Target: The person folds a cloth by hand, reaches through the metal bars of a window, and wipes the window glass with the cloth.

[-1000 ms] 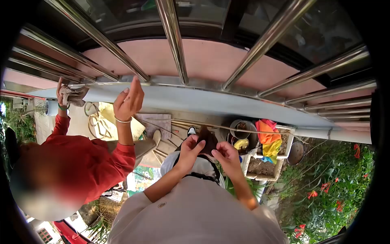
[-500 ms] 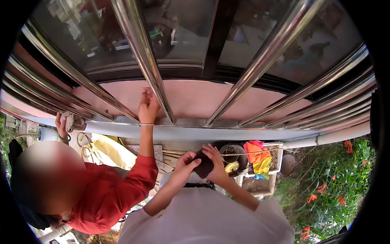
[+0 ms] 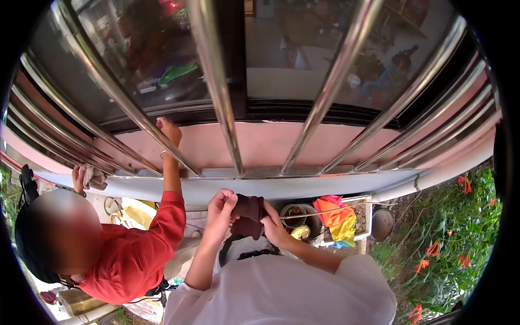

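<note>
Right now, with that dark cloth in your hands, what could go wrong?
The dark cloth might drop if the left hand and right hand let go.

The co-worker's forearm reaches in past the metal bars, so it might knock one coming out.

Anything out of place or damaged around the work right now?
Mildly odd: the multicoloured fabric lies crumpled over the edge of the white box, perhaps dropped rather than placed. The held dark cloth shows no obvious damage.

Head camera faces forward; it tilts down
</note>
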A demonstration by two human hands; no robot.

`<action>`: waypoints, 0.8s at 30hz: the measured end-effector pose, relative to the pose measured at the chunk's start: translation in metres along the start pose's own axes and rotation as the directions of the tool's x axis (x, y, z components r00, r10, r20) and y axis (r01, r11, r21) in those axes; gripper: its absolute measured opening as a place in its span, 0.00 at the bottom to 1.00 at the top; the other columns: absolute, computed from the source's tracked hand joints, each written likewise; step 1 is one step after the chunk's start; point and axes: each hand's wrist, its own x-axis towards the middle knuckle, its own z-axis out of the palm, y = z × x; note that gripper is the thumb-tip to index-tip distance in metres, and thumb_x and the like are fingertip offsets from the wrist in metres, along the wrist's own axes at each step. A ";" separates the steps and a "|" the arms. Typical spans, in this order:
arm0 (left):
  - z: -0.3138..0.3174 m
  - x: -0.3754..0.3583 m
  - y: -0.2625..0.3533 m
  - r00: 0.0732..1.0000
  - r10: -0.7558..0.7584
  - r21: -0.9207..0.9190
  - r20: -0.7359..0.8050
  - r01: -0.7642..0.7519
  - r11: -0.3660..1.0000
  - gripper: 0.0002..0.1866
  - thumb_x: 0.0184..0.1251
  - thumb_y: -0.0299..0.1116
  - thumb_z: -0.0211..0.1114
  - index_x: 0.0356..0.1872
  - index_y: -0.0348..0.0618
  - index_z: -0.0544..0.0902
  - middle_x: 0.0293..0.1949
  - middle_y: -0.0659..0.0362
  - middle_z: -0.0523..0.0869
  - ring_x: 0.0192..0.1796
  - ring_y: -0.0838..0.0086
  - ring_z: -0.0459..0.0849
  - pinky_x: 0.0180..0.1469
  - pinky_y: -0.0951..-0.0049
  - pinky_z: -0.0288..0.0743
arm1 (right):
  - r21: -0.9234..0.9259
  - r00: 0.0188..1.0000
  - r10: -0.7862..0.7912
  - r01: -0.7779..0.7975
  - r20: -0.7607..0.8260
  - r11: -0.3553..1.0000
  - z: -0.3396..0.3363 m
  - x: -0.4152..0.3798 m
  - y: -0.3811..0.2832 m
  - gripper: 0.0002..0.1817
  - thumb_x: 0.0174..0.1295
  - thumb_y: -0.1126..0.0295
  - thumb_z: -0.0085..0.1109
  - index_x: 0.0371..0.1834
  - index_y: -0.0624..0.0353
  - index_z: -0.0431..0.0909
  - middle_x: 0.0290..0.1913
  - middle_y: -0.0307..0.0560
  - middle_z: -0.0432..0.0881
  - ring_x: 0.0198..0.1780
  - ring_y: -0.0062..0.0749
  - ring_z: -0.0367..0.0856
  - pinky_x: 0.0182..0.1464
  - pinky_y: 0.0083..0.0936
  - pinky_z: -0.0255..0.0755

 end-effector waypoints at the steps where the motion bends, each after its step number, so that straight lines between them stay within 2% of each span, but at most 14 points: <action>1: 0.004 -0.001 0.005 0.999 0.023 0.068 0.027 -0.025 0.997 0.11 0.70 0.42 0.56 0.36 0.45 0.73 0.26 0.67 0.76 0.24 0.87 0.71 0.25 0.85 0.62 | -0.003 1.000 -0.013 0.013 -0.017 1.000 0.000 -0.003 -0.005 0.24 0.60 0.76 0.45 0.62 0.63 0.64 0.55 0.48 0.73 0.56 0.32 0.73 0.59 0.26 0.63; 2: 0.008 -0.002 0.011 0.996 0.045 0.135 0.073 -0.055 0.989 0.12 0.70 0.42 0.56 0.38 0.44 0.74 0.29 0.65 0.77 0.26 0.85 0.72 0.27 0.84 0.63 | 0.313 0.979 0.193 -0.165 -0.061 0.935 0.002 -0.006 -0.012 0.22 0.62 0.74 0.46 0.61 0.63 0.65 0.55 0.46 0.73 0.56 0.30 0.72 0.59 0.27 0.64; 3: 0.012 -0.004 0.016 0.993 0.072 0.187 0.097 -0.089 0.978 0.12 0.70 0.41 0.56 0.40 0.42 0.74 0.31 0.64 0.77 0.28 0.84 0.73 0.29 0.83 0.65 | 0.599 0.921 0.389 -0.296 -0.028 0.744 0.000 -0.009 -0.019 0.21 0.63 0.72 0.47 0.60 0.62 0.66 0.55 0.44 0.73 0.57 0.27 0.71 0.60 0.27 0.64; 5: 0.020 -0.001 0.024 0.982 0.161 0.281 0.098 -0.183 0.942 0.12 0.70 0.38 0.56 0.42 0.40 0.75 0.33 0.63 0.78 0.33 0.83 0.74 0.33 0.82 0.67 | 0.601 0.933 0.358 -0.312 0.045 0.736 -0.010 -0.010 -0.030 0.20 0.63 0.69 0.52 0.59 0.61 0.66 0.55 0.43 0.73 0.57 0.26 0.71 0.60 0.29 0.65; 7: 0.028 0.003 0.033 0.961 0.268 0.342 0.074 -0.277 0.898 0.10 0.69 0.35 0.57 0.41 0.38 0.75 0.33 0.63 0.78 0.36 0.82 0.75 0.37 0.81 0.68 | 0.540 0.876 0.463 -0.455 0.131 0.708 -0.021 -0.014 -0.040 0.23 0.63 0.67 0.56 0.60 0.61 0.65 0.56 0.43 0.73 0.56 0.26 0.72 0.59 0.30 0.67; 9: 0.037 0.005 0.045 0.927 0.372 0.359 0.041 -0.361 0.861 0.09 0.69 0.32 0.58 0.40 0.36 0.75 0.34 0.63 0.78 0.38 0.82 0.75 0.39 0.80 0.69 | 0.507 0.884 0.450 -0.448 0.127 0.737 -0.031 -0.017 -0.055 0.25 0.62 0.67 0.59 0.61 0.61 0.64 0.56 0.43 0.73 0.55 0.27 0.74 0.56 0.31 0.70; 12: 0.048 0.010 0.068 0.726 0.687 0.373 -0.018 -0.633 0.679 0.05 0.68 0.28 0.56 0.38 0.36 0.74 0.35 0.61 0.78 0.37 0.80 0.75 0.42 0.80 0.70 | 0.438 0.957 0.275 -0.287 0.091 0.852 -0.040 -0.021 -0.087 0.24 0.64 0.71 0.56 0.62 0.62 0.62 0.56 0.43 0.73 0.55 0.27 0.74 0.57 0.28 0.69; 14: 0.054 0.016 0.083 0.558 0.825 0.388 -0.086 -0.744 0.544 0.05 0.66 0.26 0.56 0.40 0.36 0.74 0.38 0.59 0.77 0.39 0.77 0.76 0.44 0.78 0.70 | 0.215 0.995 0.078 -0.090 0.062 0.973 -0.037 -0.019 -0.108 0.21 0.65 0.72 0.55 0.59 0.63 0.64 0.53 0.41 0.74 0.53 0.22 0.73 0.57 0.24 0.67; 15: 0.053 0.027 0.088 0.414 0.906 0.471 -0.087 -0.784 0.404 0.10 0.64 0.28 0.58 0.44 0.36 0.73 0.41 0.57 0.76 0.43 0.73 0.75 0.49 0.74 0.69 | 0.124 0.997 0.005 -0.014 0.075 0.992 -0.036 -0.013 -0.123 0.19 0.66 0.72 0.54 0.58 0.63 0.65 0.52 0.40 0.75 0.53 0.21 0.72 0.56 0.23 0.66; 16: 0.061 0.032 0.099 0.338 0.932 0.529 -0.130 -0.771 0.354 0.17 0.62 0.32 0.61 0.49 0.35 0.71 0.46 0.54 0.74 0.49 0.69 0.74 0.55 0.69 0.66 | 0.038 0.991 -0.132 0.131 0.021 0.991 -0.030 -0.005 -0.130 0.16 0.67 0.70 0.54 0.55 0.64 0.67 0.49 0.39 0.76 0.50 0.19 0.71 0.54 0.21 0.66; 17: 0.065 0.039 0.111 0.296 0.949 0.584 -0.110 -0.753 0.303 0.24 0.61 0.35 0.62 0.56 0.36 0.68 0.50 0.52 0.73 0.53 0.66 0.72 0.59 0.65 0.64 | 0.008 0.989 -0.146 0.146 0.012 0.989 -0.027 0.003 -0.139 0.14 0.67 0.70 0.54 0.52 0.64 0.69 0.49 0.39 0.76 0.49 0.19 0.71 0.53 0.21 0.66; 19: 0.071 0.051 0.126 0.370 0.924 0.574 -0.095 -0.738 0.354 0.30 0.63 0.36 0.61 0.63 0.36 0.61 0.56 0.48 0.72 0.57 0.62 0.71 0.62 0.64 0.62 | -0.007 0.946 -0.315 0.316 -0.074 0.949 -0.011 0.028 -0.152 0.13 0.67 0.69 0.53 0.51 0.65 0.70 0.48 0.39 0.76 0.48 0.19 0.71 0.53 0.21 0.65; 21: 0.071 0.054 0.136 0.480 0.877 0.420 -0.032 -0.790 0.447 0.29 0.65 0.34 0.59 0.63 0.36 0.60 0.56 0.47 0.74 0.58 0.62 0.72 0.62 0.64 0.62 | -0.092 0.894 -0.428 0.419 -0.133 0.903 0.005 0.055 -0.162 0.15 0.68 0.70 0.51 0.54 0.66 0.68 0.50 0.42 0.75 0.51 0.23 0.71 0.56 0.22 0.63; 24: 0.067 0.049 0.138 0.489 0.871 0.402 -0.042 -0.790 0.463 0.27 0.66 0.32 0.58 0.63 0.36 0.60 0.54 0.47 0.75 0.58 0.62 0.73 0.63 0.63 0.62 | -0.261 0.755 -0.620 0.567 -0.216 0.781 0.026 0.089 -0.182 0.19 0.69 0.70 0.50 0.59 0.67 0.65 0.55 0.46 0.73 0.55 0.29 0.70 0.61 0.25 0.59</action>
